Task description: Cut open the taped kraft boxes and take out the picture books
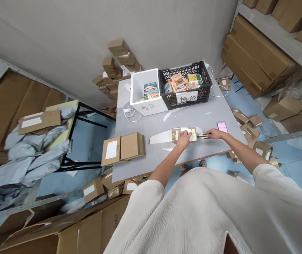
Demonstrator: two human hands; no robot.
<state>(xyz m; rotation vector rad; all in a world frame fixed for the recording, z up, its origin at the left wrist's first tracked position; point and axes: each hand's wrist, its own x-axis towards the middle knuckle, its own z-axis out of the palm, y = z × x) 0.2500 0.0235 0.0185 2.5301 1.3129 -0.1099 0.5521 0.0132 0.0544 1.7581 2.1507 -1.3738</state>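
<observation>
A small cardboard box (175,135) with a white label lies on the table, near its front edge. My left hand (184,138) is on top of the box and grips it, fingers bent over the label. Just right of the box, my right hand (215,134) is closed around a slim black-and-yellow utility knife (201,136). The knife points left, and its tip is at the box's right end; whether it touches the cardboard I cannot tell. Under the box lies a flat pale strip (159,138). Beyond my right hand is a phone (222,127) with a pink screen.
On the grey table (151,155) stand a white foam bin (151,108) and a black crate (170,103), both holding books. Two cardboard boxes (130,147) sit at the left edge. Parcels crowd the floor, a side table (73,116) and the shelves (275,33).
</observation>
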